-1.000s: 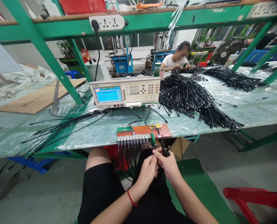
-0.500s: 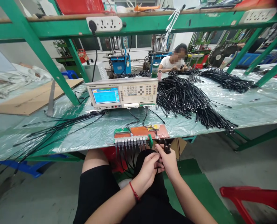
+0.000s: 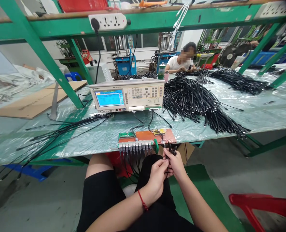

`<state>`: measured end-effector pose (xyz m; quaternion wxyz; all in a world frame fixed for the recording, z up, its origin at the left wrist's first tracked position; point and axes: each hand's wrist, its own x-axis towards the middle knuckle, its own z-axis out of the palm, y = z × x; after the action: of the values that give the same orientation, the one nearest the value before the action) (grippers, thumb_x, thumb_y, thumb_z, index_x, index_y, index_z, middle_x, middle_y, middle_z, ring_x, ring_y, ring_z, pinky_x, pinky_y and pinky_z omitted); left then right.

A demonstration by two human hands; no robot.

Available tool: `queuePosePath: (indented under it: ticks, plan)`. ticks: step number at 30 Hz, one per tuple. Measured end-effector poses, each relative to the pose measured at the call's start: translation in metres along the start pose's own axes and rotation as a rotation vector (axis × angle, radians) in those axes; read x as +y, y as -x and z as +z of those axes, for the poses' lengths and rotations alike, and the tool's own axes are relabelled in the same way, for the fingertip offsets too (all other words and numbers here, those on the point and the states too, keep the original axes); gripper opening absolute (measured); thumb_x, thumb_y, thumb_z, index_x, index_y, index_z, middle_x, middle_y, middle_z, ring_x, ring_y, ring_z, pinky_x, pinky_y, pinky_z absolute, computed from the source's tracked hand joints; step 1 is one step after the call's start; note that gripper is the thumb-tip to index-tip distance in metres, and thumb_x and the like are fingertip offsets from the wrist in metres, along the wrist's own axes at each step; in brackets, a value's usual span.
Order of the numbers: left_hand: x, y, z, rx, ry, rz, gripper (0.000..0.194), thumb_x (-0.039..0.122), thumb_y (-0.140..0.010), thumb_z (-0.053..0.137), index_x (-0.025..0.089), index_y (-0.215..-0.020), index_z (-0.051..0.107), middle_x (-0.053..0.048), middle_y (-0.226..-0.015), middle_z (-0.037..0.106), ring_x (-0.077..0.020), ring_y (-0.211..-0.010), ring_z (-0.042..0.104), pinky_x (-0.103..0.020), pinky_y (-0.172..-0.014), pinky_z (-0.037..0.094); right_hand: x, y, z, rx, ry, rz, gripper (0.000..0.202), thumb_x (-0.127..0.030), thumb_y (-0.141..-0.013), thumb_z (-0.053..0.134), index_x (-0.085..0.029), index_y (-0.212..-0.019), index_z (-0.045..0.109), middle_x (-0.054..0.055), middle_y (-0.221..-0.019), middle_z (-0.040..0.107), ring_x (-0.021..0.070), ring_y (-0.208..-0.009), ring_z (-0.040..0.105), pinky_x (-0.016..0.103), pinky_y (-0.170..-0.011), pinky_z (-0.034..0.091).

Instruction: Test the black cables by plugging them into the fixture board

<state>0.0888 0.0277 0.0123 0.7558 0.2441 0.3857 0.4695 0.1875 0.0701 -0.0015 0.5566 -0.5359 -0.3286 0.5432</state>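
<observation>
My right hand (image 3: 176,161) is closed around several black cables (image 3: 172,151), their connector ends poking up past the fingers just below the table edge. Beside it, my left hand (image 3: 158,175) pinches part of the same black cables; its fingertips meet the right hand's. Directly above lies an orange test board (image 3: 145,136) at the table edge. Along its front runs a row of sockets (image 3: 135,145) with several black cables plugged in, hanging down over my lap. A green round piece (image 3: 156,146) stands at the right end of that row.
A bench tester (image 3: 128,96) with a lit blue screen stands behind the board. To its right lies a big heap of black cables (image 3: 193,100); loose cables (image 3: 68,129) spread leftward. Across the table sits a person (image 3: 179,62). A red stool (image 3: 265,206) stands at lower right.
Both hands have shifted slightly right, still together on the cables. The text on the tester's screen has changed. The whole view has moved a little.
</observation>
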Motion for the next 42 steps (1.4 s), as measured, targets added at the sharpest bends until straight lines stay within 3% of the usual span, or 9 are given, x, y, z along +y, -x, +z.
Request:
queuePosePath:
  ticks: [10,24,32,37,42]
  plan:
    - [-0.002,-0.001,0.003,-0.002,0.009,0.004,0.045,0.052,-0.065,0.087,0.013,-0.076,0.067,-0.002,-0.071,0.063,-0.009,-0.059,0.058,-0.022,-0.059,0.046,-0.003,-0.005,0.0,-0.006,-0.01,0.029,0.046,-0.056,-0.066,0.08,-0.017,-0.064,0.058,-0.001,-0.05,0.054,0.0061,-0.033,0.032,0.02,-0.032,0.019]
    - [-0.001,0.0,0.008,-0.004,0.025,0.019,0.045,0.052,-0.066,0.087,0.013,-0.074,0.066,-0.002,-0.07,0.062,-0.0089,-0.058,0.058,-0.02,-0.057,0.046,-0.006,-0.01,-0.002,-0.009,-0.004,0.01,0.044,-0.051,-0.063,0.081,-0.017,-0.059,0.055,0.0,-0.05,0.053,0.0096,-0.039,0.042,0.019,-0.033,0.025]
    - [0.0,-0.006,0.007,0.013,-0.016,0.046,0.045,0.052,-0.066,0.087,0.013,-0.075,0.067,-0.001,-0.069,0.061,-0.0081,-0.056,0.057,-0.02,-0.056,0.047,-0.011,-0.01,0.002,-0.015,-0.005,0.042,0.046,-0.057,-0.064,0.079,-0.017,-0.061,0.056,-0.001,-0.051,0.053,0.0063,-0.033,0.032,0.02,-0.031,0.019]
    - [-0.003,-0.007,0.002,-0.022,-0.019,0.038,0.043,0.051,-0.069,0.085,0.013,-0.08,0.068,-0.002,-0.069,0.063,-0.0095,-0.059,0.058,-0.021,-0.06,0.049,-0.008,-0.01,0.0,-0.043,0.008,-0.022,0.054,-0.066,-0.065,0.079,-0.014,-0.066,0.066,0.003,-0.058,0.057,0.0097,-0.042,0.044,0.02,-0.035,0.027]
    - [-0.012,-0.012,-0.01,-0.043,-0.108,0.097,0.042,0.05,-0.072,0.084,0.012,-0.085,0.071,-0.004,-0.076,0.066,-0.0114,-0.066,0.06,-0.021,-0.063,0.045,0.012,-0.004,-0.005,0.1,-0.091,0.011,0.059,-0.07,-0.067,0.077,-0.012,-0.072,0.069,0.001,-0.053,0.053,0.0091,-0.04,0.039,0.021,-0.036,0.023]
